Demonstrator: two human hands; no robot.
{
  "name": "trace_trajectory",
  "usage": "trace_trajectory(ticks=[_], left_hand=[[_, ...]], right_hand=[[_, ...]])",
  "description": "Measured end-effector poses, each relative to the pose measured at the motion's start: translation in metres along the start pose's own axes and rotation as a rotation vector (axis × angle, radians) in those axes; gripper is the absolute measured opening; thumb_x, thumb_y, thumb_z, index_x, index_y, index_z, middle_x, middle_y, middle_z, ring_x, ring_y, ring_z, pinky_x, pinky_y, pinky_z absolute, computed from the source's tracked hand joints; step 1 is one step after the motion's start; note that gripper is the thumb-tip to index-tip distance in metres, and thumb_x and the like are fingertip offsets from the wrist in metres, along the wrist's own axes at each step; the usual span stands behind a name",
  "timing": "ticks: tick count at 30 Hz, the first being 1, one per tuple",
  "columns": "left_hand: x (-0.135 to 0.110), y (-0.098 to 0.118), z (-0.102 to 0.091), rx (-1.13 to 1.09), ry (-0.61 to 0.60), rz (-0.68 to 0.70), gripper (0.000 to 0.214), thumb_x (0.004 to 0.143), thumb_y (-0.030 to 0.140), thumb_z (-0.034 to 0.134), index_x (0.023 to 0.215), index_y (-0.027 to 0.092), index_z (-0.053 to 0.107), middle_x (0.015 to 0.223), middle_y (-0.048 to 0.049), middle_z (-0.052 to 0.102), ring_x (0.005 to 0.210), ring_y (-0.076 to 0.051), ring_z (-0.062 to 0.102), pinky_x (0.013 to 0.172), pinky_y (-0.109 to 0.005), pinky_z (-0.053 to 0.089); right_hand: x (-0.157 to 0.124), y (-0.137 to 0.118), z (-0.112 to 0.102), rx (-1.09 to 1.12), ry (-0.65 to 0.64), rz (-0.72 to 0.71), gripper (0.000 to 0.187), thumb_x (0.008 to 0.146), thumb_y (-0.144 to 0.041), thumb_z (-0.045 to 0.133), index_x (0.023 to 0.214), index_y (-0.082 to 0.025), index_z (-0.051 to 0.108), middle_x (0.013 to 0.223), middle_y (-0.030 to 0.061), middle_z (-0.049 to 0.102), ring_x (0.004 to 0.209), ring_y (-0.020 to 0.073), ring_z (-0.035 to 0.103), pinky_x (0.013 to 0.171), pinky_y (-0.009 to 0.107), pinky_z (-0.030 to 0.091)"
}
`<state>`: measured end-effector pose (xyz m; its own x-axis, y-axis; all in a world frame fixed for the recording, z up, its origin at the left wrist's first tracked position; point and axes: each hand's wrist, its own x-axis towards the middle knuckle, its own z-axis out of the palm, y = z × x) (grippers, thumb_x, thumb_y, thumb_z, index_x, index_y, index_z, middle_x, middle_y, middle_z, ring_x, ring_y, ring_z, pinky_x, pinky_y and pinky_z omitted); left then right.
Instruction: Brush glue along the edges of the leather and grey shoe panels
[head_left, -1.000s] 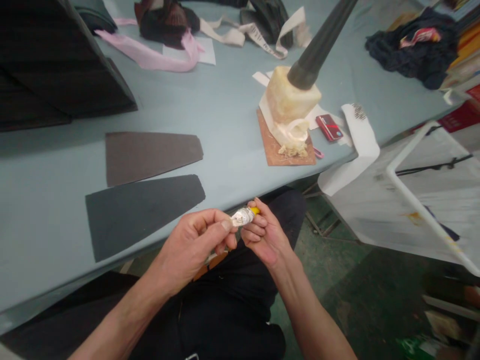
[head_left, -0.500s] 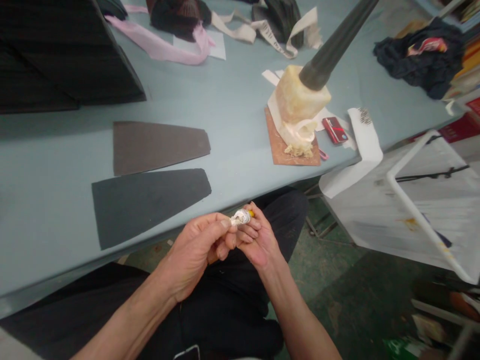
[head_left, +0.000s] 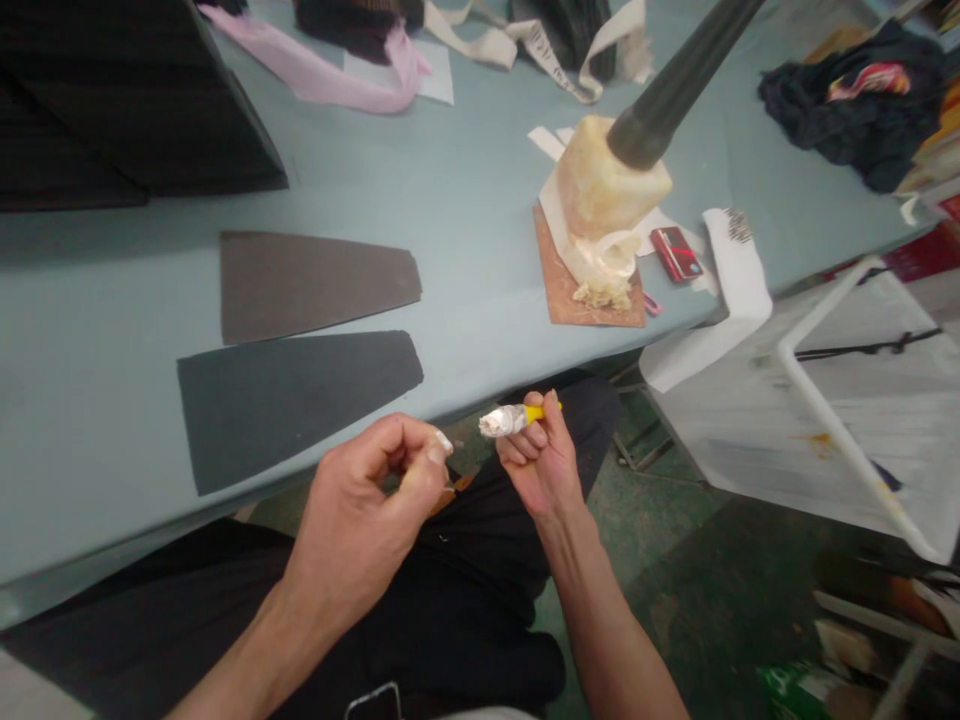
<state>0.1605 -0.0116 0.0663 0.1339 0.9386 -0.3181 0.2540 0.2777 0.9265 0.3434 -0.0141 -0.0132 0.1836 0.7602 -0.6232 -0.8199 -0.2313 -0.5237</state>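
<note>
My right hand [head_left: 541,460] is closed around a small yellow-handled tool [head_left: 517,418] whose tip is wrapped in whitish, glue-crusted material. It is held just below the table edge, tip pointing left. My left hand [head_left: 375,490] is a short way to the left, apart from the tool, with thumb and fingertips pinched together and a whitish smear on the thumb tip. Whether anything sits in that pinch is unclear. Two tapered dark sheets lie on the grey-blue table [head_left: 465,230]: a dark grey one [head_left: 292,395] near me and a brownish one [head_left: 311,283] behind it.
A yellowish glue-caked block [head_left: 604,195] with a dark cone-shaped pole [head_left: 675,80] stands on a brown board [head_left: 581,290]. Beside it lie a red phone-like object [head_left: 676,254] and white paper strip [head_left: 739,270]. Black material [head_left: 112,100], pink ribbon [head_left: 330,80], dark cloth [head_left: 855,100] and a white frame [head_left: 832,400] surround.
My hands have come apart: the left one let go of the tool's wrapped tip and moved left and down, pinched. The right hand lifted the tool slightly.
</note>
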Motion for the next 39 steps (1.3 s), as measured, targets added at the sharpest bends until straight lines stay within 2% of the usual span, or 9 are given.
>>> trace_trajectory(ticks=[7,13,18,25,33,39], left_hand=[[-0.001,-0.008,0.005,-0.070,-0.130,-0.049,0.023,0.088,0.040,0.070,0.080,0.019,0.068,0.069,0.0026,0.061,0.063,-0.011,0.053,0.059,-0.023,0.044],[-0.003,-0.007,0.008,-0.026,-0.059,0.031,0.014,0.084,0.034,0.072,0.082,0.020,0.070,0.072,0.0022,0.066,0.066,-0.011,0.060,0.064,-0.022,0.049],[-0.002,-0.007,0.004,-0.002,-0.019,0.068,0.014,0.085,0.034,0.072,0.080,0.021,0.070,0.071,0.0021,0.067,0.065,-0.012,0.060,0.063,-0.023,0.049],[-0.006,-0.011,0.002,0.079,-0.010,0.120,0.009,0.087,0.030,0.069,0.083,0.022,0.071,0.074,0.0026,0.069,0.067,-0.011,0.062,0.065,-0.022,0.050],[-0.007,-0.009,-0.001,0.148,0.000,0.184,0.008,0.087,0.027,0.068,0.080,0.024,0.070,0.071,0.0040,0.068,0.064,-0.011,0.061,0.065,-0.024,0.048],[-0.006,-0.010,0.000,0.098,-0.029,0.138,0.011,0.088,0.027,0.068,0.078,0.023,0.071,0.069,0.0041,0.067,0.063,-0.011,0.060,0.063,-0.023,0.047]], right_hand=[[-0.010,-0.013,-0.002,-0.171,-0.135,-0.095,0.047,0.082,-0.056,0.090,0.081,-0.025,0.055,0.051,-0.0158,0.027,0.043,0.0053,0.012,0.042,0.016,0.021],[-0.014,-0.015,0.001,-0.237,-0.204,-0.170,0.059,0.068,-0.065,0.096,0.080,-0.026,0.054,0.051,-0.0152,0.031,0.045,0.0056,0.013,0.043,0.016,0.021],[-0.017,-0.020,0.003,-0.287,-0.235,-0.189,0.061,0.070,-0.068,0.094,0.077,-0.026,0.051,0.051,-0.0142,0.030,0.045,0.0069,0.015,0.043,0.017,0.024],[-0.017,-0.023,0.005,-0.315,-0.272,-0.197,0.058,0.072,-0.069,0.093,0.075,-0.026,0.054,0.050,-0.0131,0.032,0.047,0.0074,0.019,0.044,0.017,0.025],[-0.016,-0.026,0.003,-0.320,-0.268,-0.175,0.058,0.071,-0.067,0.094,0.075,-0.026,0.052,0.051,-0.0127,0.026,0.048,0.0087,0.023,0.045,0.017,0.026],[-0.016,-0.026,0.002,-0.339,-0.282,-0.181,0.056,0.073,-0.067,0.092,0.074,-0.026,0.054,0.050,-0.0126,0.028,0.048,0.0083,0.021,0.044,0.017,0.026]])
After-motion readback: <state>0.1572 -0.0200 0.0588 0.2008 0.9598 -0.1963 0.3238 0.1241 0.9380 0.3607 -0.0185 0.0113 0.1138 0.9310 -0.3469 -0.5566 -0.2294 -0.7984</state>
